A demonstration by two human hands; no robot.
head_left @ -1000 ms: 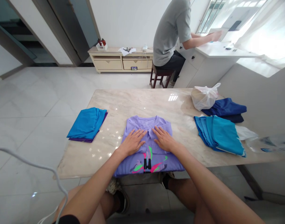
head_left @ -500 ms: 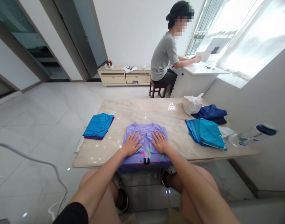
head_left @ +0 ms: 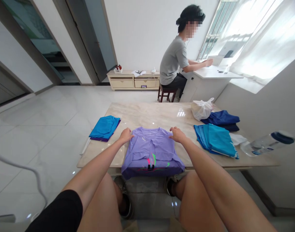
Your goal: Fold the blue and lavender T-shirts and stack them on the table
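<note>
A purple shirt [head_left: 151, 145] lies on the table in front of me, its neckline toward the far side. Its lower part, with pink and green marks and a black patch, hangs over the near edge. My left hand [head_left: 126, 135] is closed at the shirt's left shoulder, with thumb and fingertips on the cloth edge. At the opposite shoulder, my right hand [head_left: 177, 134] pinches the right edge, fingers bent. Parts of the fingertips of both hands are hard to make out.
Folded blue and purple cloths [head_left: 104, 128] lie at the table's left. On the right are folded teal clothes [head_left: 216, 140], dark blue clothes [head_left: 221, 118], a white plastic bag [head_left: 202, 109] and a clear bottle [head_left: 265, 145]. A person [head_left: 174, 59] sits at a white desk [head_left: 210, 74] beyond.
Both hands have gone from lying flat on the shirt's middle to closing at its outer shoulder edges. The camera view has shifted slightly.
</note>
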